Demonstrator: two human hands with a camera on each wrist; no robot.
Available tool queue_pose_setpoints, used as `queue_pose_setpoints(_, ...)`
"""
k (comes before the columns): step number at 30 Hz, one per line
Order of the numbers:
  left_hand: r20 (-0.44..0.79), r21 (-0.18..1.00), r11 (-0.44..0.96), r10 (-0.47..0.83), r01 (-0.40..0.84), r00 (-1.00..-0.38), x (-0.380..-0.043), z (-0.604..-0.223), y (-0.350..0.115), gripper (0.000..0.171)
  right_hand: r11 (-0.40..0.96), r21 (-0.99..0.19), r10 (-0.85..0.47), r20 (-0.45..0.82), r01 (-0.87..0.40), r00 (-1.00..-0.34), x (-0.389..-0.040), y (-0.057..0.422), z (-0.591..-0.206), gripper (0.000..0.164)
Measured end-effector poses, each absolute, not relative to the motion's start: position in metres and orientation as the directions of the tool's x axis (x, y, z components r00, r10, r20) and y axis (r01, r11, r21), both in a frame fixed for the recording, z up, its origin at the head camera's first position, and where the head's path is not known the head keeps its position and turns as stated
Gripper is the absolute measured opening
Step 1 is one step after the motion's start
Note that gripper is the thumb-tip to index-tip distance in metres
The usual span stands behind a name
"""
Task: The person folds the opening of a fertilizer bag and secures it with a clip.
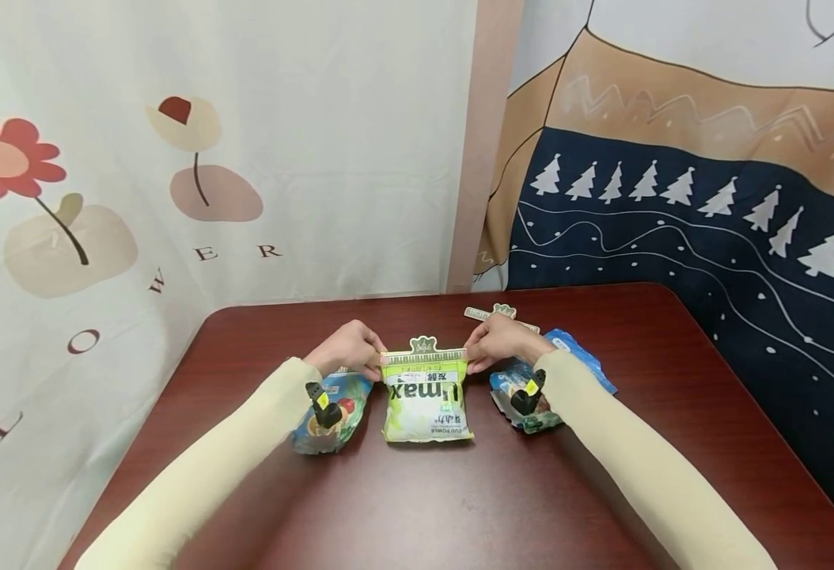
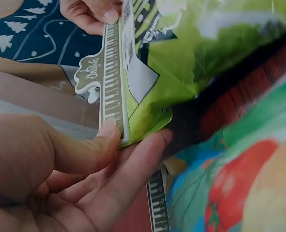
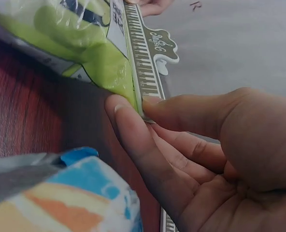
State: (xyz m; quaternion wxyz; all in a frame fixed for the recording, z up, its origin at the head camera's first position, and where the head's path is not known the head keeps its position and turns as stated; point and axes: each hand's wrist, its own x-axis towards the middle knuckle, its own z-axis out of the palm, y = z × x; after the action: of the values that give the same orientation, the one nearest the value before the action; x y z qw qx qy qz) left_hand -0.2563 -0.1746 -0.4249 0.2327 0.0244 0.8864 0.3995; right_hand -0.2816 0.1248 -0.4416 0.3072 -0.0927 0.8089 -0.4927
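A green and white snack bag (image 1: 427, 408) is upright in the middle of the table, a piano-key-patterned bag clip (image 1: 424, 355) along its top edge. My left hand (image 1: 351, 349) pinches the left end of the clip. At the other end, my right hand (image 1: 497, 342) pinches the clip in the same way. In the left wrist view, the thumb (image 2: 87, 152) presses the front of the clip, with fingers behind the bag's corner. The right wrist view has that hand's thumb (image 3: 191, 112) on the clip's end and a finger under the green corner.
A blue and green bag (image 1: 335, 419) lies left of the green one, partly behind the left wrist. Another blue bag (image 1: 520, 396) lies under the right forearm. A second piano-key clip (image 1: 479, 314) sits behind the right hand, on the dark red table (image 1: 445, 507).
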Motion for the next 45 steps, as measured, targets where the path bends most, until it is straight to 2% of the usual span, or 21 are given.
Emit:
queue_pose_setpoints(9, -0.443, 0.65, 0.749, 0.235, -0.129, -0.865, -0.267, -0.422, -0.178, 0.011, 0.536, -0.834, -0.467, -0.421, 0.13, -0.777, -0.291, 0.114, -0.447, 0.017)
queue_pose_setpoints(17, -0.411, 0.667, 0.735, 0.227, -0.121, -0.883, -0.267, -0.419, -0.181, 0.014, 0.564, -0.823, -0.505, -0.405, 0.064, -0.762, -0.29, 0.117, -0.443, 0.029)
queue_pose_setpoints(24, -0.344, 0.648, 0.755, 0.17, -0.102, -0.923, -0.265, -0.409, -0.178, 0.02, 0.637, -0.766, -0.498, -0.319, -0.091, -0.806, -0.288, 0.13, -0.431, 0.043)
queue_pose_setpoints(31, -0.271, 0.67, 0.739, 0.158, -0.068, -0.95, -0.267, -0.405, -0.165, 0.032, 0.68, -0.698, -0.442, -0.143, -0.227, -0.885, -0.278, 0.153, -0.42, 0.057)
queue_pose_setpoints(38, -0.193, 0.751, 0.66, 0.209, -0.008, -0.959, -0.276, -0.402, -0.14, 0.035, 0.65, -0.746, -0.337, -0.116, -0.142, -0.934, -0.254, 0.187, -0.417, 0.072)
queue_pose_setpoints(45, -0.148, 0.772, 0.63, 0.304, 0.083, -0.941, -0.285, -0.406, -0.104, 0.045, 0.596, -0.803, -0.2, -0.114, -0.029, -0.973, -0.231, 0.223, -0.42, 0.083)
